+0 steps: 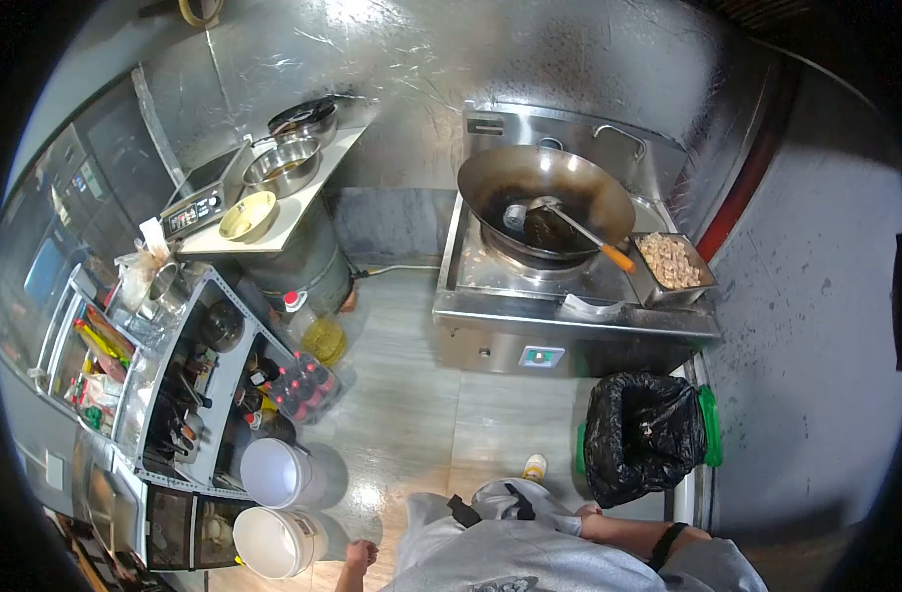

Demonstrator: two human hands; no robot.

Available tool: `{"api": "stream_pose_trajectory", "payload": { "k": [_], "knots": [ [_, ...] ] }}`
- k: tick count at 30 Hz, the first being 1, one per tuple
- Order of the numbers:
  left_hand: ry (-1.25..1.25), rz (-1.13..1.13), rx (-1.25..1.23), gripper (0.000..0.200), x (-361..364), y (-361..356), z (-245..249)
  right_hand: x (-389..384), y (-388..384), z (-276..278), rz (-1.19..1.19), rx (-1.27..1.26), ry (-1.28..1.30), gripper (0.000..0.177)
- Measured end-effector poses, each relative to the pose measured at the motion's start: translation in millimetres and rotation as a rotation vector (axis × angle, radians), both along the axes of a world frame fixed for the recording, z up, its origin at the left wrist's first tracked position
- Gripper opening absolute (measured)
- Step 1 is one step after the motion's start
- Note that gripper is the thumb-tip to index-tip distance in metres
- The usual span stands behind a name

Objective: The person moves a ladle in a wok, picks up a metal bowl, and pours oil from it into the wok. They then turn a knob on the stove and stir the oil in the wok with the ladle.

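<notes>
My left hand (361,555) hangs low beside my body, fingers curled in, with nothing visible in it. The white bucket (273,543) is the thing nearest to it. My right hand (590,512) is at my right hip, mostly hidden by my grey shirt, so its fingers do not show. In front of me a large dark wok (485,187) sits on the steel stove (530,314). A long ladle with an orange handle (618,259) rests in the wok. To its right, a metal pan (673,294) holds chopped, pale brown pieces that look like meat.
A black-lined bin (648,395) stands right of me, below the stove. At left are another bucket (273,472), a shelf unit (229,370), and an oil jug (323,337). Back left, a counter (288,219) holds metal bowls (281,168), a yellow bowl (248,217) and a scale (194,209).
</notes>
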State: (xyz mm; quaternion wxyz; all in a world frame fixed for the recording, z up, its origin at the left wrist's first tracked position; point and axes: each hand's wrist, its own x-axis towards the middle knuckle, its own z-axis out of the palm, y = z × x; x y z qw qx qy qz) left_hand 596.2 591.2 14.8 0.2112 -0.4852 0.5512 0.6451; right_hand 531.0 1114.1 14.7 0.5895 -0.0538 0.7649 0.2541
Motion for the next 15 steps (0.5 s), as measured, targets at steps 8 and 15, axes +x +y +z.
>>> {"api": "stream_pose_trajectory", "payload": {
  "k": [8,15],
  "knots": [
    [0.008,0.029,0.075,0.014,4,12,-4,-5,3,15,-0.001,-0.001,0.038,0.032],
    [-0.020,0.000,0.054,0.015,-15,16,8,11,29,-84,-0.061,-0.027,0.070,0.020]
  ]
}}
